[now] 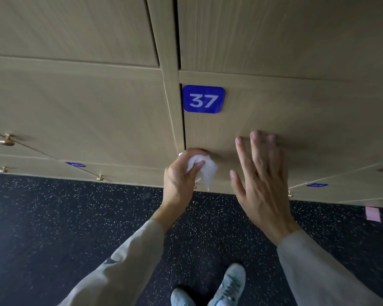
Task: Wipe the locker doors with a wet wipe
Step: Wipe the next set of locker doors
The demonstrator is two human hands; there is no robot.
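Beige wood-grain laminate locker door [274, 111], flat, fine vertical grain, with a blue rounded-square number plate "37" [203, 98] at its 11 o'clock corner. Left hand [181, 175] sits at 6 o'clock of the plate, against the door's left edge, fingers curled round a crumpled white wet wipe [202, 167]. Wipe is bunched between thumb and fingertips; a thin translucent tail hangs out toward 5 o'clock of the hand. Wad seems to touch the door, though blur makes contact hard to confirm. Something small and round shows at the top of the hand, too hidden to name.

Right hand [261, 180] at 3 o'clock of the left hand, flat, fingers straight and spread, holds nothing; fingertips [255, 135] press on the door panel. Both sleeves grey, soft fabric.

Neighbouring doors are the same laminate. Small rounded brass knobs [6, 140] at 9 o'clock of frame. Another blue plate [75, 164] lower left, number unreadable. Dark rubbery floor [53, 217] with pale speckles; light blue sneakers [228, 286] at 6 o'clock. Pink tag [373, 214] at 4 o'clock on the floor by the locker base.
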